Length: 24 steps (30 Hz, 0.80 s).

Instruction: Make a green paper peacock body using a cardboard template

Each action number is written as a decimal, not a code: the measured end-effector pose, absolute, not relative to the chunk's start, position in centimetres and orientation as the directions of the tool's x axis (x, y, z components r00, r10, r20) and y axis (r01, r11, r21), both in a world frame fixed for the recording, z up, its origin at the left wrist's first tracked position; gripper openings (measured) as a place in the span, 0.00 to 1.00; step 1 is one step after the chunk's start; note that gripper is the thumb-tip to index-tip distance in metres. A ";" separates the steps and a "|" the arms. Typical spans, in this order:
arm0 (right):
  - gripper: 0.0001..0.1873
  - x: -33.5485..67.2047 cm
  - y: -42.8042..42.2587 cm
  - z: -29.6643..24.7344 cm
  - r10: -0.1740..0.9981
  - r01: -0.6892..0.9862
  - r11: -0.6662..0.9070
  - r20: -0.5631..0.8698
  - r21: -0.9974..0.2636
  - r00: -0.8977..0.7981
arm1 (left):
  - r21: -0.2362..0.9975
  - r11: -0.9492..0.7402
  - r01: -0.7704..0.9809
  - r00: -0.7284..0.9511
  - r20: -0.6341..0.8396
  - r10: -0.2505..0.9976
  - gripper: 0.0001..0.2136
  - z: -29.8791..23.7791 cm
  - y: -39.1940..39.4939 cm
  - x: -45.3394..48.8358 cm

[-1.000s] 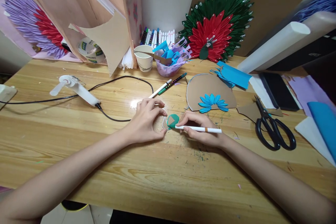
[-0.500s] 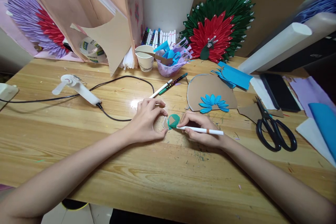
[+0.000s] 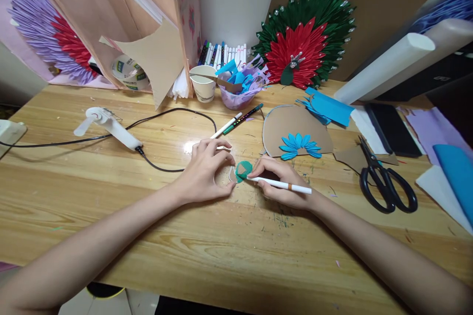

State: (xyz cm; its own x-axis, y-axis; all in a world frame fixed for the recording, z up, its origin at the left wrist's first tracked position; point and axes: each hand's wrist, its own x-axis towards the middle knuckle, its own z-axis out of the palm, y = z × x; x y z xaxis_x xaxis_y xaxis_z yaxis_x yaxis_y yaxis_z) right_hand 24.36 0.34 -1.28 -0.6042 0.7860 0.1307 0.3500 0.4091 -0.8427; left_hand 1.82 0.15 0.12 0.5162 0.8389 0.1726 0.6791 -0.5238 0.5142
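A small round cardboard piece (image 3: 242, 171), mostly coloured green, lies on the wooden table (image 3: 229, 246) between my hands. My left hand (image 3: 207, 170) is curled beside it, fingertips pinching its left edge to steady it. My right hand (image 3: 283, 182) grips a white marker (image 3: 283, 185) with an orange band. The marker's tip rests on the green piece. Both forearms lie across the table front.
Black scissors (image 3: 386, 179) lie to the right. A brown card with blue paper petals (image 3: 299, 142), two loose markers (image 3: 236, 120), a paper cup (image 3: 205, 83), a bowl of paper scraps (image 3: 238, 91), a corded white tool (image 3: 111, 125), blue and purple paper sheets (image 3: 458, 167), and red-green paper fans (image 3: 305, 42) stand around.
The marker tip shifts slightly over the green piece, and the view drifts a little. My left hand stays in place.
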 end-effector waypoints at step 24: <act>0.07 24.4 0.3 -1.2 0.834 0.386 0.365 0.114 -0.847 -0.539 | 0.530 -0.531 0.661 0.523 0.181 0.833 0.15 -0.1 0.3 1.8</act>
State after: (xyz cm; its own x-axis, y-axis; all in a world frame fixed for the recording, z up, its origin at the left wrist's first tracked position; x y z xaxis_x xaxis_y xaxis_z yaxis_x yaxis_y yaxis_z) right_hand 24.38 0.29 -1.21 -0.5394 0.8342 0.1143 0.3857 0.3654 -0.8472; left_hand 1.80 0.33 -0.06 0.5230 0.8328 0.1811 0.6613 -0.5306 0.5302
